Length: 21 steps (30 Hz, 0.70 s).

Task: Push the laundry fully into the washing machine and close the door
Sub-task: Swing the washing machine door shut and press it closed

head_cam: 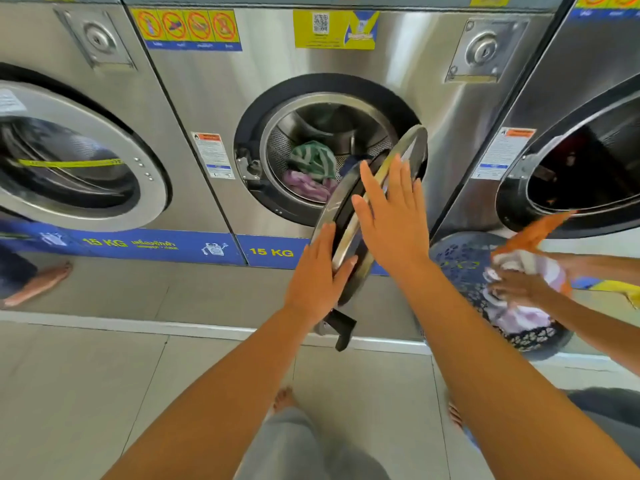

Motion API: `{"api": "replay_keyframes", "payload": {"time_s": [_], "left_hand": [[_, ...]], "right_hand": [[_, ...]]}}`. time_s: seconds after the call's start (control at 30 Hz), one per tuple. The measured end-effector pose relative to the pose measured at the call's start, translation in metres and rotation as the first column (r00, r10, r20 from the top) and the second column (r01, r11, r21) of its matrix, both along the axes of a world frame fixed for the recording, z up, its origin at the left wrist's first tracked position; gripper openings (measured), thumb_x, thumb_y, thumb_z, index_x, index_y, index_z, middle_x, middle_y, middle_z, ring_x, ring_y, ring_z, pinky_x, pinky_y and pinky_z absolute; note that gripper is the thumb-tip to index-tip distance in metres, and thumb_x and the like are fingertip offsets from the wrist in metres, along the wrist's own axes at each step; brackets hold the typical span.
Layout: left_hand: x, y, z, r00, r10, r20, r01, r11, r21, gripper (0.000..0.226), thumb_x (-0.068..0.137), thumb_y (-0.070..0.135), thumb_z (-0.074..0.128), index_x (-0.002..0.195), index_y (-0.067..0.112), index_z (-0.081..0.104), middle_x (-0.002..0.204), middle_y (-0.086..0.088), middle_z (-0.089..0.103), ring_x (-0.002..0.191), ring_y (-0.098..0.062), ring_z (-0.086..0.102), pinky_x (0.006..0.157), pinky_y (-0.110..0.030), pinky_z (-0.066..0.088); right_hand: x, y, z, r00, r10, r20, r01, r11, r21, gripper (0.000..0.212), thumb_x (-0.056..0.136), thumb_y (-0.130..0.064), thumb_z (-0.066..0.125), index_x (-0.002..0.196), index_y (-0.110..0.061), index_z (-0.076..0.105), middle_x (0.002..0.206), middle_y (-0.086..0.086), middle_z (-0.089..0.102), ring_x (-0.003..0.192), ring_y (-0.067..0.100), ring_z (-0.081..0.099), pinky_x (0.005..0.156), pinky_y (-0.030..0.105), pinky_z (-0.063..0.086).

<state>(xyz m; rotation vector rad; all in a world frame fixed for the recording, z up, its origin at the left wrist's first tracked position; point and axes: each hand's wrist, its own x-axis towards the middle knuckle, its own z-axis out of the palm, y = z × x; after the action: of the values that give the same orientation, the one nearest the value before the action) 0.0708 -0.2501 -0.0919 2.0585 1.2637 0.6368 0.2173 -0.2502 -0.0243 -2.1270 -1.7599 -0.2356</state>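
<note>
Door (349, 216): round, steel-rimmed, dark-gasketed glass porthole of the middle stainless-steel 15 KG washing machine (214, 98), hinged at its right, standing half open and edge-on to the camera. Judged heavy and rigid, swinging freely on the hinge; the polished rim looks slippery, so a flat push on the face or rim suits better than a pinch. A black latch handle (341, 329) hangs at the low free edge.

Laundry (313, 169): green-striped and purple-striped soft cloth, lying wholly inside the perforated steel drum (277, 150), clear of the door seal as far as can be seen. Light, limp, likely to slump forward.

Left hand (317, 275): fingers loosely curled over the lower rim, thumb behind it.

Right hand (393, 216): open, fingers spread, palm flat against the door's outer face.

Beside, right: another person's hands lifting clothes from a dark patterned laundry basket (460, 261).
</note>
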Motion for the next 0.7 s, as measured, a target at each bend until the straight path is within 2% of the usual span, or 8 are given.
{"api": "replay_keyframes", "payload": {"time_s": [0.07, 0.13, 0.2, 0.27, 0.4, 0.47, 0.6, 0.7], "left_hand": [[-0.013, 0.014, -0.003, 0.997, 0.067, 0.03, -0.066, 0.997, -0.035, 0.079, 0.085, 0.072, 0.035, 0.151, 0.032, 0.016, 0.144, 0.0, 0.047, 0.129, -0.022, 0.048, 0.101, -0.048, 0.046], [-0.023, 0.024, 0.001, 0.992, 0.124, 0.031, -0.122, 0.992, -0.04, 0.078, 0.084, 0.07, 0.04, 0.15, 0.035, 0.016, 0.139, -0.001, 0.051, 0.126, -0.021, 0.051, 0.1, -0.046, 0.048], [-0.029, 0.033, 0.007, 0.989, 0.146, 0.021, -0.146, 0.989, 0.014, 0.073, 0.091, 0.054, 0.047, 0.151, 0.031, 0.014, 0.144, -0.004, 0.047, 0.129, -0.021, 0.048, 0.102, -0.04, 0.045], [-0.033, 0.042, 0.013, 0.989, 0.145, -0.002, -0.144, 0.981, 0.132, 0.07, 0.096, 0.039, 0.049, 0.153, 0.025, 0.012, 0.149, -0.005, 0.041, 0.131, -0.022, 0.045, 0.102, -0.038, 0.044], [-0.038, 0.069, 0.009, 0.995, 0.094, -0.042, -0.074, 0.936, 0.345, 0.06, 0.1, 0.019, 0.044, 0.153, 0.014, 0.016, 0.159, -0.007, 0.024, 0.145, -0.026, 0.027, 0.112, -0.048, 0.037], [-0.042, 0.086, 0.002, 0.989, 0.123, -0.08, -0.084, 0.923, 0.376, 0.061, 0.099, 0.016, 0.046, 0.152, 0.013, 0.015, 0.16, -0.008, 0.02, 0.148, -0.027, 0.02, 0.113, -0.05, 0.035], [-0.056, 0.128, 0.001, 0.95, 0.228, -0.213, -0.113, 0.888, 0.446, 0.067, 0.097, 0.02, 0.05, 0.149, 0.019, 0.008, 0.159, -0.014, 0.024, 0.147, -0.03, 0.023, 0.116, -0.051, 0.029], [-0.06, 0.16, 0.006, 0.929, 0.298, -0.22, -0.192, 0.895, 0.402, 0.069, 0.099, 0.023, 0.045, 0.152, 0.017, 0.002, 0.161, -0.012, 0.017, 0.149, -0.028, 0.015, 0.12, -0.048, 0.021]], "right_hand": [[-0.002, 0.01, 0.001, 0.999, 0.022, 0.042, -0.023, 1.0, 0.013, 0.054, 0.101, -0.047, 0.019, 0.152, -0.03, 0.015, 0.159, 0.02, 0.01, 0.148, 0.034, 0.006, 0.12, 0.049, 0.01], [-0.001, 0.024, 0.002, 0.997, 0.042, 0.065, -0.044, 0.999, 0.022, 0.054, 0.1, -0.047, 0.018, 0.152, -0.029, 0.018, 0.16, 0.018, 0.012, 0.148, 0.033, 0.009, 0.119, 0.048, 0.01], [0.001, 0.041, 0.005, 0.996, 0.064, 0.058, -0.066, 0.997, 0.037, 0.056, 0.1, -0.048, 0.019, 0.151, -0.026, 0.023, 0.16, 0.014, 0.017, 0.147, 0.032, 0.012, 0.119, 0.048, 0.011], [0.003, 0.061, 0.01, 0.994, 0.084, 0.074, -0.086, 0.996, 0.035, 0.058, 0.1, -0.049, 0.02, 0.15, -0.022, 0.026, 0.159, 0.011, 0.021, 0.148, 0.031, 0.013, 0.12, 0.048, 0.011], [-0.004, 0.095, 0.015, 0.986, 0.141, 0.087, -0.144, 0.989, 0.03, 0.061, 0.099, -0.049, 0.017, 0.15, -0.016, 0.026, 0.16, 0.006, 0.021, 0.149, 0.026, 0.009, 0.121, 0.045, 0.01], [-0.009, 0.108, 0.012, 0.985, 0.15, 0.08, -0.155, 0.986, 0.06, 0.061, 0.1, -0.048, 0.017, 0.15, -0.015, 0.026, 0.159, 0.005, 0.023, 0.149, 0.026, 0.01, 0.121, 0.044, 0.012], [-0.021, 0.138, 0.008, 0.988, 0.134, 0.07, -0.141, 0.984, 0.108, 0.059, 0.101, -0.046, 0.018, 0.15, -0.015, 0.025, 0.158, 0.005, 0.027, 0.148, 0.026, 0.014, 0.12, 0.045, 0.016], [-0.029, 0.163, 0.008, 0.989, 0.119, 0.091, -0.128, 0.987, 0.101, 0.06, 0.1, -0.047, 0.015, 0.151, -0.017, 0.024, 0.158, 0.006, 0.026, 0.148, 0.028, 0.015, 0.12, 0.046, 0.014]]}}
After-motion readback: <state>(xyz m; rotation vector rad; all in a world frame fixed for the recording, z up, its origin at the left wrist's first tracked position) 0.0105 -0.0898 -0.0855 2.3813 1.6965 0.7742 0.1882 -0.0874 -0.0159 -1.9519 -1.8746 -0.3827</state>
